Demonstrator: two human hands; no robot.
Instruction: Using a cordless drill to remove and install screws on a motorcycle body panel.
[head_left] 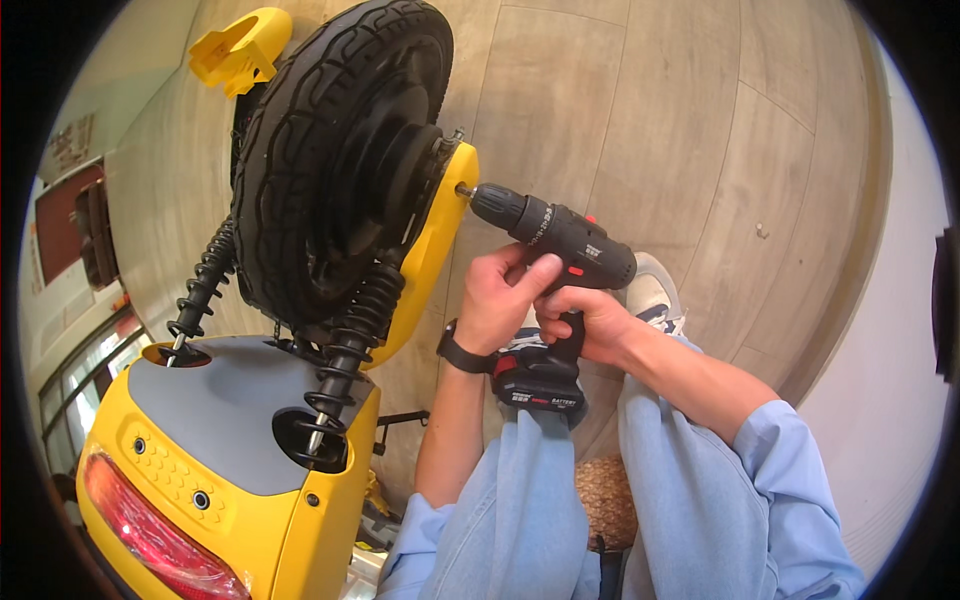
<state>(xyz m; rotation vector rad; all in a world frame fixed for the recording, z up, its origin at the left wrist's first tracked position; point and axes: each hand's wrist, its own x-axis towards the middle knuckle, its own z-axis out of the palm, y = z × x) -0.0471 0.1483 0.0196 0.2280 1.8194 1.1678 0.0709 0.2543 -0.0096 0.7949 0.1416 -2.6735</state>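
Observation:
A black cordless drill [592, 252] lies across the middle, its chuck pointing left. Its bit tip meets a hole near the far end of a yellow side cover [432, 245] beside the wheel. My right hand [592, 318] is wrapped around the drill's grip, just above the battery. With its thumb on the drill body, my left hand [503, 298] holds the drill from the left; some of its fingers are hidden behind the tool. A thick black tyre [300, 165] with its wheel stands left of the cover, on a yellow scooter [325, 520].
Two black coil-spring shock absorbers [355, 335] join wheel and scooter body. A red tail light [150, 525] sits at lower left. A loose yellow plastic part [240, 50] rests on the wood-look floor [660, 110] beyond the tyre. A pale wall [880, 400] borders the right.

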